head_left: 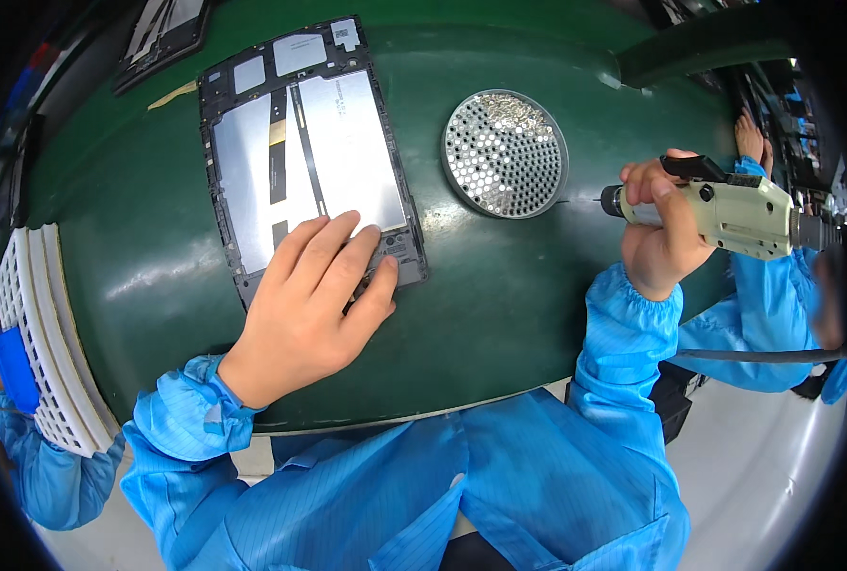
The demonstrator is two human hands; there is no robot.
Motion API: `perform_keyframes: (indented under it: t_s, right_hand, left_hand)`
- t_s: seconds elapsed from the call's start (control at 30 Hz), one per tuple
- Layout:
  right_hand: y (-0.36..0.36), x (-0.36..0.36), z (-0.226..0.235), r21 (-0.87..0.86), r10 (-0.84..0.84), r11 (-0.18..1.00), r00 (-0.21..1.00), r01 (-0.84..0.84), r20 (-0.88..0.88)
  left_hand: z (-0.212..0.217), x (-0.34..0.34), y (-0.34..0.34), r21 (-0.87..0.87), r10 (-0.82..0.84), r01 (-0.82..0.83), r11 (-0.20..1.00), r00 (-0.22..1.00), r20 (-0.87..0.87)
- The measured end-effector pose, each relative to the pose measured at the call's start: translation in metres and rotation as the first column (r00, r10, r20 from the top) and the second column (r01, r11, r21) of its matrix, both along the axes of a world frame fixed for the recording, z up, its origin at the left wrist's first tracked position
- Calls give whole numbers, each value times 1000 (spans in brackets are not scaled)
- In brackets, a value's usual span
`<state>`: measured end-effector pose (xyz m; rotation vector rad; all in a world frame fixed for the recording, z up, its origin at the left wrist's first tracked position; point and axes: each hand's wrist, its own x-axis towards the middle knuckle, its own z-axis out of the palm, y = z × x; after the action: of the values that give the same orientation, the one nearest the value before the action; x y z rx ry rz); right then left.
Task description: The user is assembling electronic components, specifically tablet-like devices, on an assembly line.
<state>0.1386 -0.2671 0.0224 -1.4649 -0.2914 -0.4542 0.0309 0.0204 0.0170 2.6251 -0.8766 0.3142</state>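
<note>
My left hand (304, 309) lies on the lower end of an opened tablet housing (361, 143), its fingers stretched out and apart. That housing has a black frame and silver metal plates, with a dark ribbon strip running down the middle. In my right hand (666, 224) is a pale green electric screwdriver (749, 217) with a black lever on top. Its thin bit points left toward a round metal screw tray (563, 169). The tray is perforated with many holes, and small silver screws lie over part of it. A gap separates the tray from the housing.
Another tablet part (162, 43) sits at the far left of the green table (499, 314). White perforated trays (38, 324) are stacked at the left edge. A green bar (709, 52) crosses the far right. Co-workers in blue sleeves (761, 314) are on both sides.
</note>
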Motion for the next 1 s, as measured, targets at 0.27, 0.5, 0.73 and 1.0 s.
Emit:
perform_keyframes:
  t_s: [0.27, 0.5, 0.73, 1.0]
  right_hand:
    - [5, 0, 4, -24, -60, 998, 997, 59, -43]
    - [1, 4, 1, -134, -53, 989, 998, 58, 45]
    - [-1, 4, -1, 99, -44, 994, 999, 45, -11]
    - [1, 2, 1, 72, -51, 996, 998, 54, -47]
  left_hand:
    - [-8, -8, 3, 240, -54, 30, 970, 994, 92]
    - [11, -2, 22, 77, -24, 39, 996, 981, -193]
    - [4, 13, 28, 146, -156, 191, 971, 962, -222]
    - [1, -24, 27, 140, -140, 186, 972, 947, -288]
